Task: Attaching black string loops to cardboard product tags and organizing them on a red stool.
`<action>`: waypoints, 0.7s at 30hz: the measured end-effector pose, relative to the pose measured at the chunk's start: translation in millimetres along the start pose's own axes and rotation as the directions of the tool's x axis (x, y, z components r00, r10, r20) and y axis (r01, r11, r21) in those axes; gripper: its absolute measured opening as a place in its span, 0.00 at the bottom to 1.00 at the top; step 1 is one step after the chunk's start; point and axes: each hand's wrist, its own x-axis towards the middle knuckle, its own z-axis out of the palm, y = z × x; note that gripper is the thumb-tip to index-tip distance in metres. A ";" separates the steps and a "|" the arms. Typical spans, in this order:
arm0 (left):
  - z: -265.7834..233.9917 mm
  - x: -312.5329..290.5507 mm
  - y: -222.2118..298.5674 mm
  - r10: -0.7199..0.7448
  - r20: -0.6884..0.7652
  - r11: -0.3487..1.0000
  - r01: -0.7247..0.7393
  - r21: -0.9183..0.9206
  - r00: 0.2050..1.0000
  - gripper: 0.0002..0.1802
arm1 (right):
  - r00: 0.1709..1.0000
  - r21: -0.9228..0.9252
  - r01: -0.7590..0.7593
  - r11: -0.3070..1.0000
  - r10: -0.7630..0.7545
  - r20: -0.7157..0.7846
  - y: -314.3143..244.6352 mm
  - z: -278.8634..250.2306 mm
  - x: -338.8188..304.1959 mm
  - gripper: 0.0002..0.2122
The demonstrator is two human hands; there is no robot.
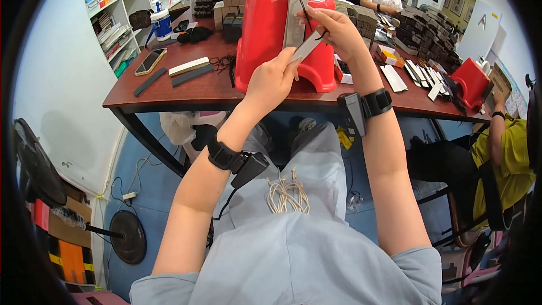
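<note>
My left hand is closed on one end of a narrow, flat grey-white strip, held slanting in front of an upturned red plastic stool. Thumb and fingers of my right hand pinch a thin black cord at the strip's upper end. Whether the cord passes through a hole there is hard to make out. Behind the strip, a long flat grey box stands upright against the stool. Each of my wrists wears a black strap with a small device.
On the dark red table lie a phone, a white strip, dark strips and black cords. White strips and another red stool are at right. A person in yellow sits nearby; others work behind.
</note>
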 end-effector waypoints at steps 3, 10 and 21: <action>-0.8 -0.2 -0.8 -0.001 -0.005 1.000 0.001 -0.010 1.000 0.12 | 0.998 -0.095 0.066 0.993 -0.066 0.001 -5.4 5.1 1.8 0.11; -4.2 -2.8 -0.1 0.000 0.003 0.997 0.001 -0.074 1.000 0.12 | 0.991 -0.191 0.103 0.976 -0.118 -0.067 -8.0 7.5 0.8 0.09; -21.9 -44.1 27.2 -0.208 0.359 0.723 0.390 -0.570 0.910 0.11 | 0.948 0.788 -0.062 0.612 -0.212 0.239 -19.1 -18.3 -35.6 0.06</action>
